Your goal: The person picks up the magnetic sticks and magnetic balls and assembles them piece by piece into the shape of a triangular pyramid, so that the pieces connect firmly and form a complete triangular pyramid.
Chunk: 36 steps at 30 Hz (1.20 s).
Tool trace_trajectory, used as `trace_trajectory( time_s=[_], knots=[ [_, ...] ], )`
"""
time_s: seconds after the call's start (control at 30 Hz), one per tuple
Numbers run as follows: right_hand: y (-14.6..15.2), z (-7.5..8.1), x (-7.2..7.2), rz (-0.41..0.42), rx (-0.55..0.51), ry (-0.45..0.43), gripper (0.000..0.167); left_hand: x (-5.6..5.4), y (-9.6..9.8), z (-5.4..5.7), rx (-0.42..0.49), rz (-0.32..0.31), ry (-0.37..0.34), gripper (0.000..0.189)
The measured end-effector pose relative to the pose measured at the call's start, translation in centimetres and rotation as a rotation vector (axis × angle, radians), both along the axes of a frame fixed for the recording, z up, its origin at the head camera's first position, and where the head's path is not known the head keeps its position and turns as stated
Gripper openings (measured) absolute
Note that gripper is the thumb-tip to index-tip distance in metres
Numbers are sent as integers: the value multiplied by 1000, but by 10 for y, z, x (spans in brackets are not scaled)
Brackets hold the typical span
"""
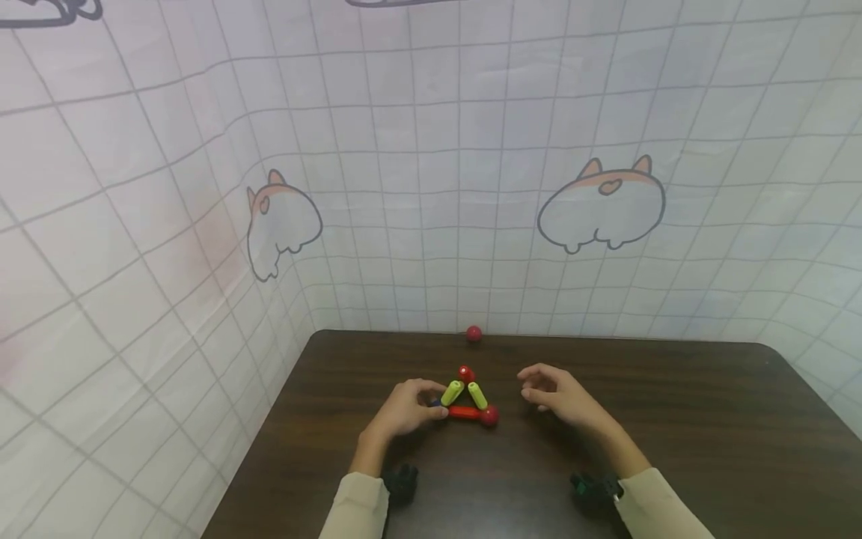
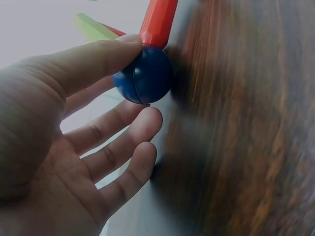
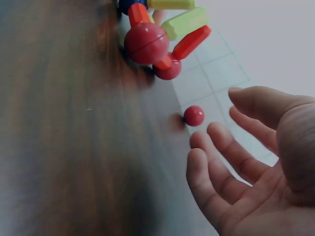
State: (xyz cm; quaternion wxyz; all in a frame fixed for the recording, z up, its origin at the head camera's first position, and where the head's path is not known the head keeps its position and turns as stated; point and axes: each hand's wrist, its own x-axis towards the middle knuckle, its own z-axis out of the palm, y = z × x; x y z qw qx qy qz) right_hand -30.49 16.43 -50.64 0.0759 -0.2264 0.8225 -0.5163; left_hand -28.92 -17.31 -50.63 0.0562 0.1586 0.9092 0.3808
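Note:
With thumb and forefinger my left hand pinches a blue ball at the left corner of a small rod-and-ball construction toy. From that ball a red rod runs along the front to a red ball. Two yellow-green rods slant up from the front corners. At the back corner, another red ball carries a raised red rod. My right hand hovers right of the toy, fingers loosely bent, holding nothing.
A loose red ball lies at the table's far edge, behind the toy. The dark wooden table meets a white gridded cloth at the back and left. Each wrist wears a dark camera mount.

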Motion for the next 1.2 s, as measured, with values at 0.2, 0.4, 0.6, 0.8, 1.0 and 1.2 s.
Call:
trace_trajectory(
  time_s=[0.2,0.4,0.6,0.8,1.0,1.2],
  knots=[
    [-18,11,-32,-21,12,-6,39,-1,-7,1,38,8,-34,39],
    [-37,18,-62,-49,71,-61,42,0,-12,-3,63,11,-51,39],
    [-56,17,-82,-20,101,-77,52,3,-12,-3,74,10,-56,39],
    [-76,10,-97,-39,165,-52,56,4,-12,-3,76,13,-61,38],
    [-90,4,-110,-75,284,55,58,5,-13,-3,71,18,-63,37],
    [-91,3,-115,-62,346,127,41,3,-13,-5,75,11,-59,37]
  ],
)
